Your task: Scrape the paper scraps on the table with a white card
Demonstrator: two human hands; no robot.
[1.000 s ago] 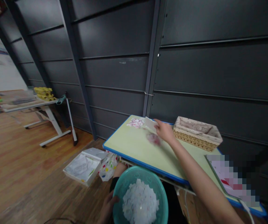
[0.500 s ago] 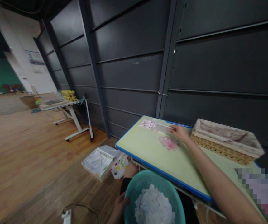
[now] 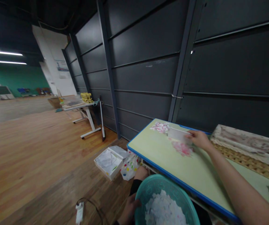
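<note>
My right hand [image 3: 199, 139] reaches out over the pale yellow-green tabletop [image 3: 155, 150], pinching the right end of a flat, thin whitish card [image 3: 177, 133]. The card's left end meets a heap of small pink-and-white pieces [image 3: 160, 127]. Just in front of the card lies a pink flower-like patch [image 3: 182, 148]; whether it is loose or printed I cannot tell. Low in the view, my left hand [image 3: 131, 206] grips the left rim of a teal plastic basket [image 3: 146, 186]. White scraps [image 3: 164, 207] fill the basket, which sits at my lap.
A woven basket with a cloth lining [image 3: 244, 158] stands at the table's right. On the floor to the left are an open white box [image 3: 108, 162], a dotted plastic bag [image 3: 130, 167] and a power strip [image 3: 79, 212]. A dark panel wall [image 3: 146, 78] rises behind the table.
The camera view has turned left, so the scene sits farther right. The card in my right hand is tilted more visibly beside the heap. My left hand keeps its hold on the teal basket.
</note>
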